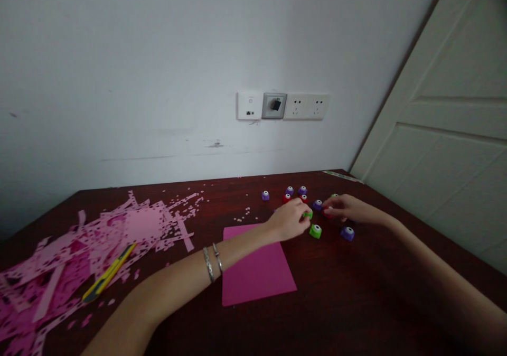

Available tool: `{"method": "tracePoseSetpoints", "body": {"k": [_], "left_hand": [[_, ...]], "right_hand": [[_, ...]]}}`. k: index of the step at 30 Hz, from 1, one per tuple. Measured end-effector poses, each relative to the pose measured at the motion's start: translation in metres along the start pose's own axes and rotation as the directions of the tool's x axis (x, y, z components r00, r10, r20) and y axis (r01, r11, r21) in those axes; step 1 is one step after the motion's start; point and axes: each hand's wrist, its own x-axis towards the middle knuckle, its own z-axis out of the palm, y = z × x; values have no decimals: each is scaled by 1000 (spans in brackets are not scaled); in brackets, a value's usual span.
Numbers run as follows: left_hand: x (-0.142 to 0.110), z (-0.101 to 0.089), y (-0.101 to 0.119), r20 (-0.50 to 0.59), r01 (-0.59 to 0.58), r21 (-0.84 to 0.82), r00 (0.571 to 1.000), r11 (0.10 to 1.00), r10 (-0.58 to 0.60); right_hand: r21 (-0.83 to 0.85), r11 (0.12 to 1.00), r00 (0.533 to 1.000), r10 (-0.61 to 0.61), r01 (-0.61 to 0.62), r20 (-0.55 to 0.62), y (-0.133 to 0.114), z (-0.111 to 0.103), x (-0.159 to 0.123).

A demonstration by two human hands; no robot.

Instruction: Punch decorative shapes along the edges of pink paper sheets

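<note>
Now, L hand: L hand [288, 220] narrow, fingers closed on a small green plastic piece [308, 214] w/ white round top, above & just R of the pink sheet's far R corner.
R hand: R hand [347, 208] w/ fingers bent, at a small red plastic piece [327, 211]; can't tell if gripped or only touched.
Plastic pcs: both handled pcs are toward the table's far R corner. Second green piece [316, 231] sits nearer the front edge; lone purple piece [347, 233] is to its R. More red & purple pcs [302, 190] stand btwn the hands & the far edge.
Pink sheet: flat square of deep pink paper [257, 277], mid-table toward the front edge, partly under the L forearm.
Scraps: heap of punched pink paper strips [87, 240] along the table's L side, w/ loose pink bits nr it.
Cutter: yellow & dark utility knife [110, 273] lying on the heap's R part.
Table: dark reddish-brown table [336, 303], far edge by the white wall [158, 71] w/ sockets [306, 106].
Wrist: two silver-coloured bangles [213, 263], L arm.
</note>
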Motion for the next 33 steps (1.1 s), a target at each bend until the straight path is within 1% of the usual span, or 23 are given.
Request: {"method": "tracePoseSetpoints", "body": {"k": [1,3,5,9,11,12,13,14,15,17,18,19,20,21,22,24,25,27,28,30,31,32,33], "left_hand": [[-1,7,7,51,4,7,999,1000,-4],[-3,20,18,139,28,30,990,999,-32],[-4,31,24,187,58,54,980,997,-67],[-1,39,23,205,98,33,973,995,-103],[2,37,19,185,144,-72,974,987,-129],[3,34,17,185,189,-171,970,967,-157],[4,30,15,209,249,-302,959,920,-191],[5,24,13,256,317,-452,942,834,-219],[6,18,10,319,385,-599,919,702,-232],[5,5,5,425,468,-802,884,371,-197],[4,-1,2,445,475,-850,879,227,-173],[3,-6,0,449,468,-875,880,120,-158],[2,-10,-3,449,461,-886,880,53,-157],[0,-13,-5,453,462,-886,877,26,-164],[-1,-14,-7,457,470,-882,871,32,-179],[-2,-13,-11,460,490,-863,862,121,-212],[-2,-12,-12,452,495,-846,864,200,-224],[-2,-7,-13,408,474,-777,880,414,-242],[-3,-5,-12,367,441,-712,897,546,-247],[-5,-1,-10,262,326,-492,940,807,-219],[-7,0,-7,227,256,-353,957,900,-183],[-9,1,-4,217,189,-219,966,957,-141],[-11,1,-1,229,134,-107,968,985,-107]], "right_hand": [[129,992,1000,5,-7,23,-3,-2,-3],[346,938,998,-8,-12,57,-7,-5,-10],[471,882,996,-28,-15,84,-9,-6,-16],[555,830,988,-26,-63,151,-7,-3,-22],[550,833,991,-9,-67,135,-5,-1,-22],[532,844,993,5,-65,114,-3,0,-21],[502,862,996,20,-63,90,-1,0,-20],[460,886,997,35,-62,66,0,1,-18],[404,913,998,50,-62,40,2,1,-17],[246,967,998,65,-58,-23,4,3,-14],[149,988,996,56,-46,-63,4,4,-13],[51,998,994,35,-29,-106,5,6,-12],[-38,999,990,6,-12,-140,5,9,-10],[-110,994,986,-23,5,-163,6,12,-10],[-162,987,984,-49,20,-174,7,15,-9],[-210,977,981,-81,42,-178,9,19,-9],[-221,974,979,-91,49,-184,9,19,-9],[-248,967,973,-105,52,-207,9,17,-13],[-269,962,970,-107,45,-219,8,15,-17],[-319,948,973,-87,15,-213,7,10,-26],[-335,942,981,-64,-2,-186,6,8,-31],[-340,940,989,-32,-19,-145,6,7,-35],[-333,943,995,-3,-30,-99,7,7,-39]]}}
